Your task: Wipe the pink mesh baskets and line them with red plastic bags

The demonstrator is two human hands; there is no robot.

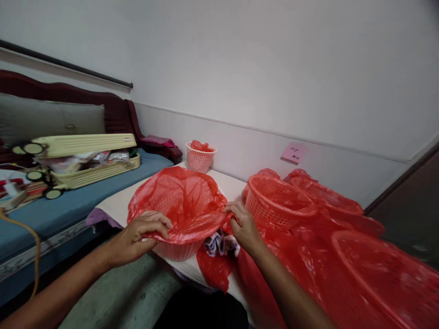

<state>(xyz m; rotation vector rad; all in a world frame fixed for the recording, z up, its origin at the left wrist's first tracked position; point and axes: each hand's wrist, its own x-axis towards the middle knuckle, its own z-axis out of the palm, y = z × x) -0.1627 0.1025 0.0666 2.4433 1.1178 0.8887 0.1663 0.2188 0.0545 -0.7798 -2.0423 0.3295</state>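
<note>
In the head view, a partly open pale-yellow hard-shell suitcase (94, 180) lies at the left of the frame, a small pink perforated plastic basket (199, 162) stands at upper centre, and 3 red-bagged plastic baskets (264, 211) crowd the right. At frame centre, between the 2 hands, a thin red plastic bag (187, 187) lines a round reddish plastic basket (178, 251). The left hand (147, 232), fingers curled, grips the bag's near-left edge; the right hand (242, 224) pinches its right edge, fingers bent. Both forearms slant up from the lower corners.
</note>
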